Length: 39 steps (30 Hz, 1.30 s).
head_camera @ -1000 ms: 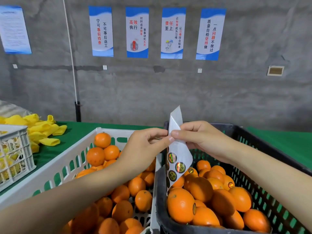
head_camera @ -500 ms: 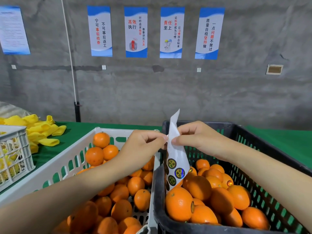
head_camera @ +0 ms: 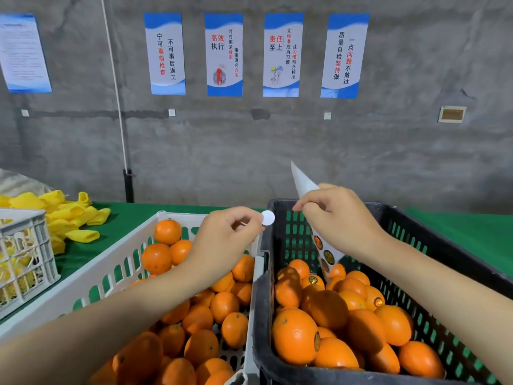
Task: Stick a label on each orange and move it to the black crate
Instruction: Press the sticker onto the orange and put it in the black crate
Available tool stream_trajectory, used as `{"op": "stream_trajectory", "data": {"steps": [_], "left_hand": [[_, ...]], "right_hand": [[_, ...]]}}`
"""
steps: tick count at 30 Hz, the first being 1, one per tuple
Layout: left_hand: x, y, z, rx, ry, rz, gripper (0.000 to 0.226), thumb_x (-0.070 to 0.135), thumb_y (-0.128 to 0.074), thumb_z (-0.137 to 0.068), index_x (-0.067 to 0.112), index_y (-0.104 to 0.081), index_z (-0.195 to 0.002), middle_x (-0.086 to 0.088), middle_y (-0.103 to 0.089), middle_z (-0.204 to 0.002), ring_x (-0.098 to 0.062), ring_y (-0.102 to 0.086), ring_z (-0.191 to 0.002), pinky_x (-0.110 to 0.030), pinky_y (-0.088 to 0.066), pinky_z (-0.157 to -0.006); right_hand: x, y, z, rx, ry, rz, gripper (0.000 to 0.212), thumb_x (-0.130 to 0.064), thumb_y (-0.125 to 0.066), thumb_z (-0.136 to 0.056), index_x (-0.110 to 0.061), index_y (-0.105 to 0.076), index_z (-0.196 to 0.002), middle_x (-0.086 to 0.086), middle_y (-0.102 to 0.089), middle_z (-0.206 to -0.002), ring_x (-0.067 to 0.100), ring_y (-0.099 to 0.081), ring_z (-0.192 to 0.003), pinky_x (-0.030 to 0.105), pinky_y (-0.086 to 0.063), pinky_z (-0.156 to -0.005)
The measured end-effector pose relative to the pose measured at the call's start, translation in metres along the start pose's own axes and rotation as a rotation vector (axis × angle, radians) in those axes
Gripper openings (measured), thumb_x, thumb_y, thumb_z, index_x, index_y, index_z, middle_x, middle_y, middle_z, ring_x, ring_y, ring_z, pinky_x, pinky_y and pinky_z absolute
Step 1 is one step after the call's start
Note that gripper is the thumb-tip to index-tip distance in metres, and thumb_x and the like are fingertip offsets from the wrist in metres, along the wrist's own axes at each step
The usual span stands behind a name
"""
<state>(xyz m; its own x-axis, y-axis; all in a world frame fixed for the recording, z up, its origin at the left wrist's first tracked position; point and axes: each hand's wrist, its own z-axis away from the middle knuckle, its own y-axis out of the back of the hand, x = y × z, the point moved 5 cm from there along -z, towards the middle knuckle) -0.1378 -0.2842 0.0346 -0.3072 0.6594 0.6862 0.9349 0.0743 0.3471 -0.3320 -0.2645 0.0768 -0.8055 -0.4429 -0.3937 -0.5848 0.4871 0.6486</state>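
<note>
Head view: task is mid-run, judged roughly half done.

- Done: black crate (head_camera: pixel 416 218) is loaded with oranges (head_camera: pixel 294 336), about twenty showing, any lower layers hidden. Stickers are seen on at least three of them; the rest are turned away or can't be read.
- Left: white crate (head_camera: pixel 116 262) is well stocked with unlabelled oranges (head_camera: pixel 168 232), twenty-odd showing, more probably buried. Each one has to be labelled and moved.
- Current cycle: one round label (head_camera: pixel 268 217) is off the sheet, white back toward the camera, and is pinched at its edge between thumb and forefinger of the left hand (head_camera: pixel 230 232). It is held in the air over the far end of the white crate, just beside the black crate's rim. No orange is picked up yet.
- The label sheet (head_camera: pixel 304 184) is pinched in the right hand (head_camera: pixel 336 220) and hangs down into the black crate. Three labels are counted on its lower part; the stretch behind the hand is hidden.
- Both hands are occupied, so an orange can only be steadied in the crate, or the sheet must be parked. That is a judgement.

Counts, other:
- Crates: three. One black, one large white, one small white crate (head_camera: pixel 25 254) at far left holding yellow items.
- Yellow foam sleeves (head_camera: pixel 72 215): a loose pile on the green surface (head_camera: pixel 458 232), not countable.
- Wall posters (head_camera: pixel 281 54): four in a row, plus one notice (head_camera: pixel 25 54) at far left.
</note>
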Motion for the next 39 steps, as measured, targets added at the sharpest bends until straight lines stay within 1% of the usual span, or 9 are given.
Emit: {"op": "stream_trajectory", "data": {"steps": [6,9,15,20,26,29,33,36,39], "left_hand": [[0.008,-0.003,0.002,-0.039,-0.084,-0.026,0.024,0.023,-0.06,-0.098,0.036,-0.07,-0.081,0.0,-0.066,-0.068,-0.021,-0.06,-0.067,-0.041,-0.049,-0.065],[0.006,-0.003,0.001,-0.029,-0.077,-0.009,0.025,0.023,-0.06,-0.098,0.037,-0.07,-0.08,-0.001,-0.065,-0.067,-0.021,-0.059,-0.065,-0.038,-0.049,-0.062],[0.003,-0.004,0.0,-0.056,-0.041,0.015,0.026,0.02,-0.059,-0.098,0.033,-0.072,-0.079,0.009,-0.069,-0.071,-0.012,-0.064,-0.069,-0.036,-0.054,-0.068],[0.001,-0.006,0.0,-0.083,-0.05,0.024,0.024,0.019,-0.059,-0.098,0.028,-0.075,-0.082,0.0,-0.072,-0.077,-0.02,-0.064,-0.074,-0.04,-0.055,-0.071],[-0.013,0.002,-0.01,-0.134,-0.023,0.121,0.031,0.031,-0.045,-0.093,0.031,-0.075,-0.089,0.0,-0.074,-0.085,-0.008,-0.063,-0.073,-0.02,-0.049,-0.069],[-0.046,0.016,-0.022,-0.127,0.044,-0.203,0.031,0.034,-0.044,-0.096,0.028,-0.074,-0.094,0.004,-0.074,-0.091,-0.018,-0.066,-0.084,-0.035,-0.054,-0.076],[-0.117,0.028,-0.016,-0.522,0.264,-0.869,0.036,0.034,-0.053,-0.098,0.019,-0.06,-0.129,-0.006,-0.063,-0.128,-0.024,-0.059,-0.113,-0.039,-0.05,-0.094],[-0.153,0.041,0.0,-0.775,0.477,-1.028,0.05,0.047,-0.061,-0.092,0.021,-0.05,-0.133,-0.005,-0.057,-0.121,-0.025,-0.056,-0.106,-0.036,-0.049,-0.088],[-0.172,0.05,0.014,-0.983,0.62,-1.129,0.067,0.055,-0.066,-0.086,0.024,-0.044,-0.141,-0.003,-0.056,-0.126,-0.025,-0.054,-0.115,-0.039,-0.047,-0.096]], "right_hand": [[-0.004,-0.015,0.004,-0.207,-0.114,-0.283,0.032,-0.011,-0.056,-0.09,-0.034,-0.075,-0.08,-0.022,-0.067,-0.079,-0.012,-0.06,-0.078,0.0,-0.041,-0.062],[-0.006,-0.018,0.006,-0.257,-0.131,-0.331,0.028,-0.011,-0.057,-0.089,-0.032,-0.076,-0.084,-0.029,-0.063,-0.061,-0.016,-0.057,-0.062,0.001,-0.039,-0.053],[-0.007,-0.021,0.007,-0.28,-0.172,-0.484,0.015,-0.026,-0.067,-0.087,-0.032,-0.081,-0.086,-0.015,-0.075,-0.084,-0.001,-0.068,-0.083,0.016,-0.052,-0.071],[-0.007,-0.019,0.007,-0.261,-0.16,-0.519,0.008,-0.028,-0.075,-0.085,-0.026,-0.081,-0.081,-0.004,-0.076,-0.08,0.011,-0.072,-0.076,0.015,-0.056,-0.065],[0.009,-0.018,0.003,-0.207,-0.257,-0.536,0.01,-0.028,-0.076,-0.084,-0.025,-0.08,-0.075,-0.001,-0.076,-0.076,0.007,-0.07,-0.065,0.018,-0.054,-0.06],[0.01,-0.02,0.005,-0.201,-0.158,-0.424,0.014,-0.027,-0.077,-0.084,-0.03,-0.079,-0.071,-0.012,-0.075,-0.075,0.0,-0.069,-0.073,0.007,-0.049,-0.062],[0.006,-0.027,0.006,-0.219,-0.105,-0.358,0.009,-0.04,-0.078,-0.079,-0.039,-0.077,-0.071,-0.019,-0.073,-0.073,-0.007,-0.065,-0.072,0.005,-0.045,-0.06],[0.008,-0.027,0.005,-0.219,-0.105,-0.34,0.019,-0.05,-0.077,-0.075,-0.032,-0.078,-0.07,-0.013,-0.073,-0.071,-0.005,-0.064,-0.066,0.007,-0.046,-0.057],[0.004,-0.03,0.008,-0.263,-0.072,-0.348,0.02,-0.046,-0.078,-0.078,-0.03,-0.077,-0.066,-0.015,-0.071,-0.067,-0.006,-0.064,-0.064,0.006,-0.044,-0.056]]}}
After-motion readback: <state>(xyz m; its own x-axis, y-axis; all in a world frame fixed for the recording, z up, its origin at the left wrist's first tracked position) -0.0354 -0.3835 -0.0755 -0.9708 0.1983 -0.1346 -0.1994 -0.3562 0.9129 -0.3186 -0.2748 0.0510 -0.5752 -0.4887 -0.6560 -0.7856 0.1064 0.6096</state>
